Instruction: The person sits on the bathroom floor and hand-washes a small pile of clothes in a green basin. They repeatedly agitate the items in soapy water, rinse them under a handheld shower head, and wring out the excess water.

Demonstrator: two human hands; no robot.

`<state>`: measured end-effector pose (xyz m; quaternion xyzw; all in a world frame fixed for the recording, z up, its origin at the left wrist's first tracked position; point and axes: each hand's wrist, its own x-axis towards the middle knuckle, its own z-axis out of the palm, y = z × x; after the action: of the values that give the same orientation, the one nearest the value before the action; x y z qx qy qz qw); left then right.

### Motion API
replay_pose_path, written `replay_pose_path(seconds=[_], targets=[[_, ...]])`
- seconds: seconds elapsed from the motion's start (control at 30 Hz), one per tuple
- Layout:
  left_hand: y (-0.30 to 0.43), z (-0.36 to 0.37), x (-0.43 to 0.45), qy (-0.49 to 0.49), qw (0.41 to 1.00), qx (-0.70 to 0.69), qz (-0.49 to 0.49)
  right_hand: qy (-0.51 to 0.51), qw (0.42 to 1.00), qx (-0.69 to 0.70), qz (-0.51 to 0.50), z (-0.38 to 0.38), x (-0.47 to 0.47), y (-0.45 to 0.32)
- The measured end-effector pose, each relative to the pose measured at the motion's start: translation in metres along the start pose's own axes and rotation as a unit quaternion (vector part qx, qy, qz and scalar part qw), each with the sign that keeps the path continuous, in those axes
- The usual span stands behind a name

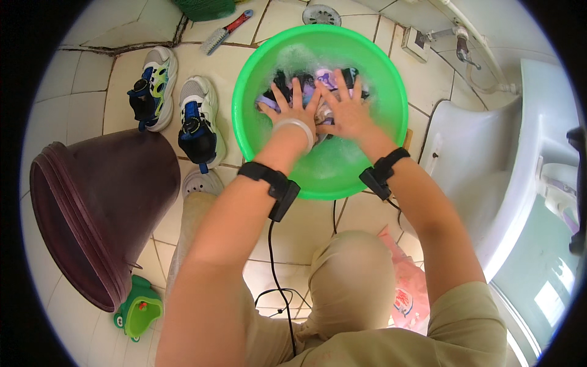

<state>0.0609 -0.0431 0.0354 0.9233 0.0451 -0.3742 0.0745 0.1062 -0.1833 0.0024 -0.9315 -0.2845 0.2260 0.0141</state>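
A green plastic basin (394,114) stands on the tiled floor, holding sudsy water and wet, crumpled laundry (324,79) in purple, black and white. Both hands press on the laundry with fingers spread. My left hand (293,112) lies over its left side, a pale bangle on the wrist. Just right of it, my right hand (346,108) rests with its thumb side close to the left one. Neither hand visibly grips the cloth; what is under the palms is hidden. A black strap with a small device and cable sits on each forearm.
Two sneakers (199,124) and a scrub brush (227,32) are left of the basin. A dark red bucket (124,183) lies tipped over, near a green frog-shaped potty (142,312). A floor drain (322,15) is beyond; a white ceramic fixture (472,137) and pink bag (408,280) are right.
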Motion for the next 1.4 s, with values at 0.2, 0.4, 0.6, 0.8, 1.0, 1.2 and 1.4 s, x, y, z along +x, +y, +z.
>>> replay_pose_path(seconds=[0.2, 0.4, 0.6, 0.8, 1.0, 1.2, 1.4], targets=[[-0.004, 0.014, 0.030, 0.027, 0.999, -0.020, -0.011, -0.060, 0.995, -0.081, 0.003, 0.008, 0.034, -0.008], [0.001, -0.019, 0.021, 0.059, 0.997, 0.045, -0.033, 0.031, 0.996, -0.083, -0.020, -0.035, 0.027, -0.001], [-0.006, 0.005, 0.024, 0.122, 0.989, -0.044, -0.069, -0.063, 0.996, -0.060, -0.004, -0.024, 0.037, 0.014], [-0.021, 0.016, 0.055, 0.185, 0.935, -0.288, -0.088, 0.017, 0.975, 0.220, -0.002, 0.022, 0.054, 0.030], [-0.053, 0.000, 0.044, -0.123, 0.587, -0.798, 0.061, -0.019, 0.768, 0.640, -0.008, 0.002, 0.027, 0.007], [-0.053, -0.023, 0.013, -0.206, 0.443, -0.864, 0.122, 0.109, 0.725, 0.674, -0.092, -0.047, 0.000, -0.042], [-0.042, -0.058, -0.012, -0.169, 0.436, -0.871, 0.147, 0.271, 0.743, 0.613, 0.007, -0.076, -0.003, -0.066]])
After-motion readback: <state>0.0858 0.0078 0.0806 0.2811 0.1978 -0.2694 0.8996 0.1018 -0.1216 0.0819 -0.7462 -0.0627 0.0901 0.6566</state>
